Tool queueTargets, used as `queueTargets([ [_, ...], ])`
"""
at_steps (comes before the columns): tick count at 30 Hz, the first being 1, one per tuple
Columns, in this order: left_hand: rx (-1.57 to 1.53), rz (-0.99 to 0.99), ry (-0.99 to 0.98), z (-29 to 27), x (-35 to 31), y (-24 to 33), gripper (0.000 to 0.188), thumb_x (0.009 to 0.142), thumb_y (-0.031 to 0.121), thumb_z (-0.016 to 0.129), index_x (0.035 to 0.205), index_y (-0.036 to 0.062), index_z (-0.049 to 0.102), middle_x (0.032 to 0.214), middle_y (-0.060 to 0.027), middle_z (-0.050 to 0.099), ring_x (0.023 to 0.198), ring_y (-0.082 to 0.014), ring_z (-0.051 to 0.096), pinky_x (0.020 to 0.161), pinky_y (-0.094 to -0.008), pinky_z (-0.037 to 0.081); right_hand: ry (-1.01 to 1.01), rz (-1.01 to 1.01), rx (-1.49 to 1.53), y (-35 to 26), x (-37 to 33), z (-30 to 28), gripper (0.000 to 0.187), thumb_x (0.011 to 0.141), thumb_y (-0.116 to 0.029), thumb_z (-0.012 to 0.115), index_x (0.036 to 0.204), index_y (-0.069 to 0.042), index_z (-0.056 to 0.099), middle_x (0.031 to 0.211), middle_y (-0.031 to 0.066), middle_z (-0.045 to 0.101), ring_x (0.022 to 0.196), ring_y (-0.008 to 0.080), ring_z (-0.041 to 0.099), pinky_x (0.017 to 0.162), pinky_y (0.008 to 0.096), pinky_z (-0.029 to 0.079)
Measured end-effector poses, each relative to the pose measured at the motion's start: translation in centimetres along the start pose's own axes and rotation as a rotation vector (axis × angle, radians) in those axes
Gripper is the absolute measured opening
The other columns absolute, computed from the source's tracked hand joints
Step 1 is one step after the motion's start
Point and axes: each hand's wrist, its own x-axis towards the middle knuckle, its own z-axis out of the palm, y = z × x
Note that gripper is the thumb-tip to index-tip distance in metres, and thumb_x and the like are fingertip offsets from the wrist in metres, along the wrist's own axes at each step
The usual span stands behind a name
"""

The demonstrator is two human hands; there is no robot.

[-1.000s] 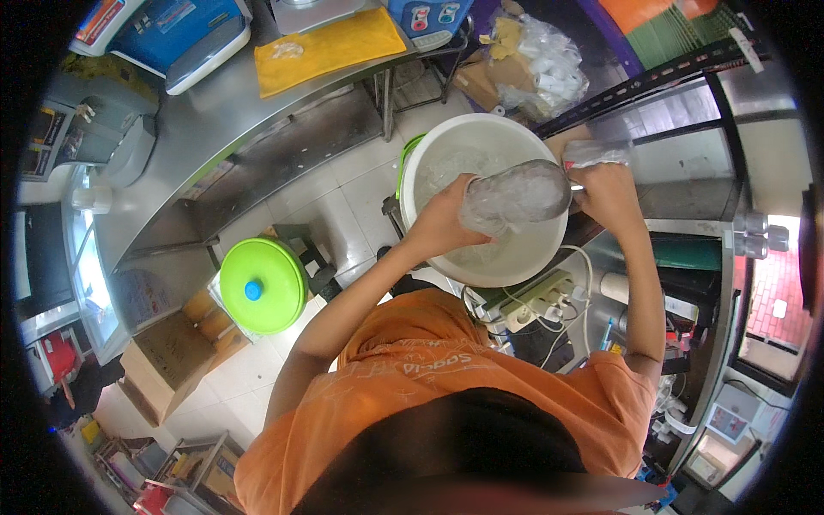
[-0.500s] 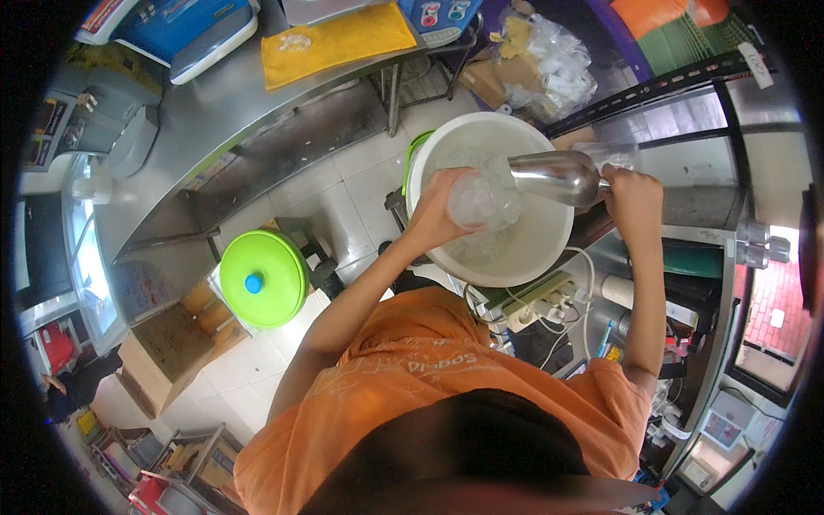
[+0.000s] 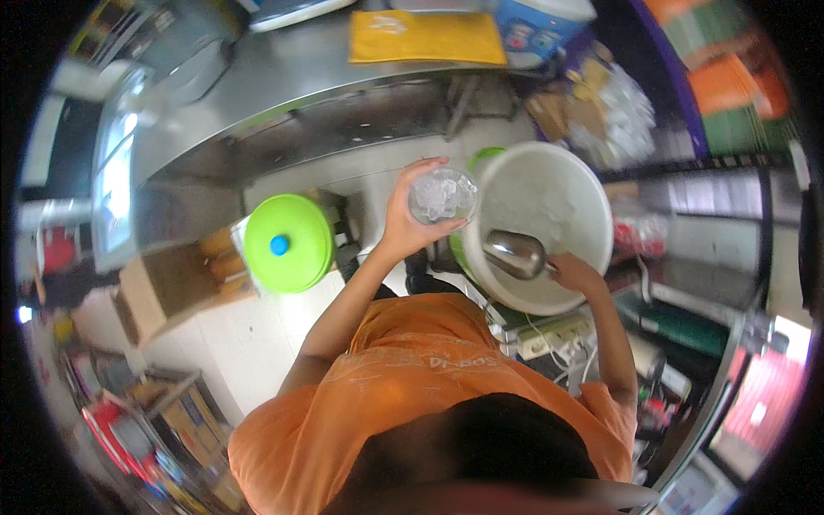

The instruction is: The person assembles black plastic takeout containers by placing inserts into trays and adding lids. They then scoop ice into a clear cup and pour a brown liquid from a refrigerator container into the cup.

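Observation:
My left hand is wrapped round a clear cup filled with ice cubes, held just left of a big white bucket. Loose ice lies inside that bucket. In my right hand is the handle of a shiny metal ice scoop, low over the bucket's near side. The scoop's head points left; whether it carries any ice I cannot make out.
A round green lid with a blue knob is at the left, beside an open cardboard box. Ahead runs a steel counter with a yellow cloth. Power strips and cables lie near the bucket's front.
The cup has moved from over the bucket to its left side. The scoop has come away from the cup and dropped toward the bucket's near side. The whole view has turned.

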Motion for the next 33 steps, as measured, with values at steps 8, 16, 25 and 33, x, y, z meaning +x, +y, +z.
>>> queueTargets([
  [8, 0.384, -0.28, 0.532, -11.4, -7.1, -1.4, 0.09, 0.054, 0.02, 0.092, 0.128, 0.0049, 0.044, 0.122, -0.0117, 0.054, 0.113, -0.0248, 0.053, 0.1, -0.0375, 0.042, 0.131, -0.09, 0.023, -0.2, 0.2, -9.7, 0.024, 0.077, -0.02, 0.071, 0.096, -0.004, 0.068, 0.096, 0.0212, 0.066, 0.093, 0.0397, 0.063, 0.085, 0.0465, 0.049],
  [16, 0.379, -0.399, 0.646, -17.2, -14.3, 0.5, 0.103, 0.057, 0.022, 0.093, 0.138, 0.0049, 0.033, 0.134, -0.0122, 0.042, 0.124, -0.0254, 0.045, 0.107, -0.0391, 0.036, 0.313, -0.018, -0.528, -7.3, 1.0, -12.0, 0.019, 0.074, -0.022, 0.068, 0.085, -0.007, 0.072, 0.085, 0.0191, 0.069, 0.083, 0.0357, 0.068, 0.071, 0.0448, 0.054],
  [25, 0.235, -0.498, 0.468, -13.8, -13.7, 1.5, 0.101, 0.056, 0.021, 0.093, 0.138, 0.0041, 0.035, 0.132, -0.0113, 0.045, 0.125, -0.0252, 0.045, 0.108, -0.0386, 0.036, 0.407, 0.149, -0.432, -5.7, 6.2, -5.4, 0.017, 0.076, -0.018, 0.066, 0.089, -0.008, 0.073, 0.084, 0.0155, 0.07, 0.08, 0.0316, 0.07, 0.071, 0.0428, 0.054],
  [33, 0.102, -0.304, 0.114, -6.8, -9.6, 1.2, 0.1, 0.053, 0.021, 0.094, 0.134, 0.0039, 0.039, 0.127, -0.0117, 0.05, 0.12, -0.025, 0.05, 0.105, -0.0383, 0.039, 0.31, -0.032, 0.361, -0.5, 4.2, -0.3, 0.031, 0.079, -0.019, 0.073, 0.103, -0.001, 0.068, 0.088, 0.0109, 0.07, 0.08, 0.0208, 0.065, 0.077, 0.0331, 0.05],
])
